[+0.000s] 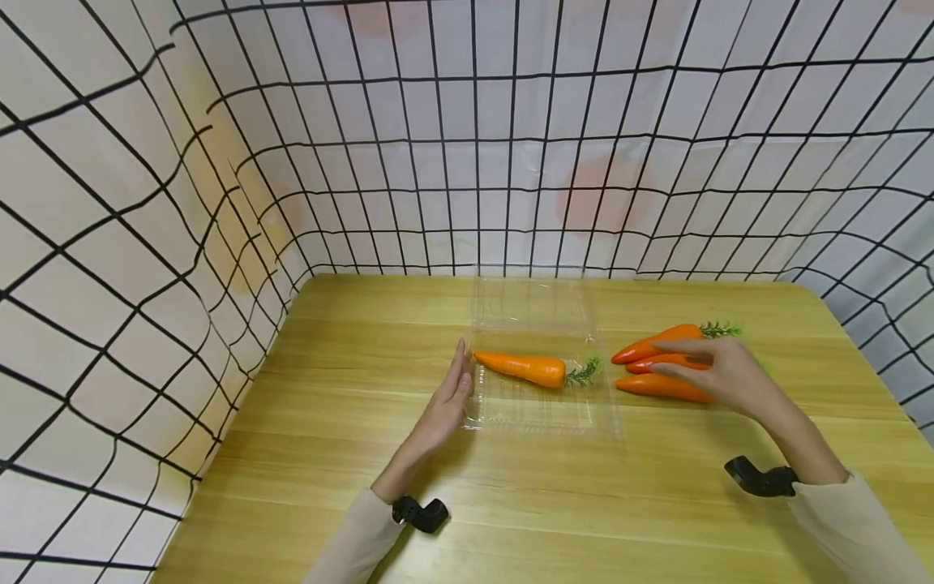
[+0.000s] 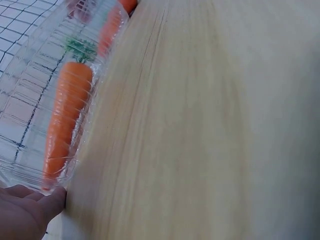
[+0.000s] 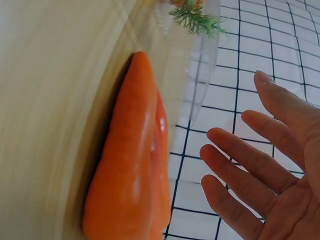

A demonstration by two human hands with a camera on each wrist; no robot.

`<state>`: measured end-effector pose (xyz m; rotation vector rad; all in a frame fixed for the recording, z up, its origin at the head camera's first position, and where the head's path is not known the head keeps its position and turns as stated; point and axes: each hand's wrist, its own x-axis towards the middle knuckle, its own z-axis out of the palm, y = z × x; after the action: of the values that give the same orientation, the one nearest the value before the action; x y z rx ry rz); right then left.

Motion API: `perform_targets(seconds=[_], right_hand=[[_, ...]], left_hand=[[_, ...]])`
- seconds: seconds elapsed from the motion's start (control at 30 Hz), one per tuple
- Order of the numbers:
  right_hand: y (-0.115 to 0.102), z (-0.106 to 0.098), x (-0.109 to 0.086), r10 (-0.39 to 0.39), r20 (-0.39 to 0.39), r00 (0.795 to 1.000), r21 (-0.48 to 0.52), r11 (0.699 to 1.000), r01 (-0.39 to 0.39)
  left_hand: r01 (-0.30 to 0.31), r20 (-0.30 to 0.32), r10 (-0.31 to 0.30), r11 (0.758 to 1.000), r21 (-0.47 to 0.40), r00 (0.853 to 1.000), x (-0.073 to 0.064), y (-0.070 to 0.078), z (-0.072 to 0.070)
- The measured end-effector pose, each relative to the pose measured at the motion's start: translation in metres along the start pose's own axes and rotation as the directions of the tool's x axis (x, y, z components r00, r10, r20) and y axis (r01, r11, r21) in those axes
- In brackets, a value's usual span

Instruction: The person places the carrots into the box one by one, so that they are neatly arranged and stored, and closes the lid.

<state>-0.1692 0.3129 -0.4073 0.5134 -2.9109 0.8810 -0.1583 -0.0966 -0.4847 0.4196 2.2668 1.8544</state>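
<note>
One orange carrot (image 1: 521, 367) with a green tuft lies inside a clear plastic box (image 1: 543, 420), its tip to the left. My left hand (image 1: 443, 405) rests against the box's left side with extended fingers; in the left wrist view, its fingertips (image 2: 57, 197) meet the box's end. To the right of the box lie three more carrots: a back one (image 1: 653, 344), a middle one (image 1: 674, 362) and a front one (image 1: 660, 386). Over them hovers my right hand (image 1: 737, 377), partly covering them. In the right wrist view its fingers (image 3: 245, 175) are spread apart, holding nothing.
The box's clear lid (image 1: 531, 304) is folded back behind it. All of this is on a wooden table (image 1: 306, 454). White cloth with a black grid (image 1: 452, 162) rises behind and at both sides.
</note>
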Motion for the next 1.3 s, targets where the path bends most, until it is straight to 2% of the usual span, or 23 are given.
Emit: perform_targets(seconds=[0.23,0.57,0.77,1.0,1.3], right_hand=[[0.013,0.001,-0.007,0.015,-0.009,1.000,-0.010,1.000,-0.015],[0.031,-0.001,-0.020,0.080,-0.002,0.997,-0.055,0.995,-0.080],[0.041,0.002,-0.024,0.063,0.008,0.998,-0.077,0.995,-0.062],[0.050,0.005,-0.029,0.090,0.002,0.996,-0.068,0.994,-0.090],[0.062,0.009,-0.032,0.075,0.011,0.997,-0.059,0.995,-0.074]], left_hand=[[-0.003,0.004,0.003,1.000,-0.006,1.000,0.001,-0.002,-0.001],[-0.003,0.002,0.003,1.000,-0.002,1.000,0.001,-0.003,-0.001],[0.004,-0.002,-0.004,1.000,0.000,1.000,0.000,-0.002,-0.001],[0.005,0.004,-0.005,1.000,-0.006,1.000,0.000,-0.001,-0.001],[0.005,0.002,-0.005,1.000,-0.006,1.000,0.000,-0.001,-0.001]])
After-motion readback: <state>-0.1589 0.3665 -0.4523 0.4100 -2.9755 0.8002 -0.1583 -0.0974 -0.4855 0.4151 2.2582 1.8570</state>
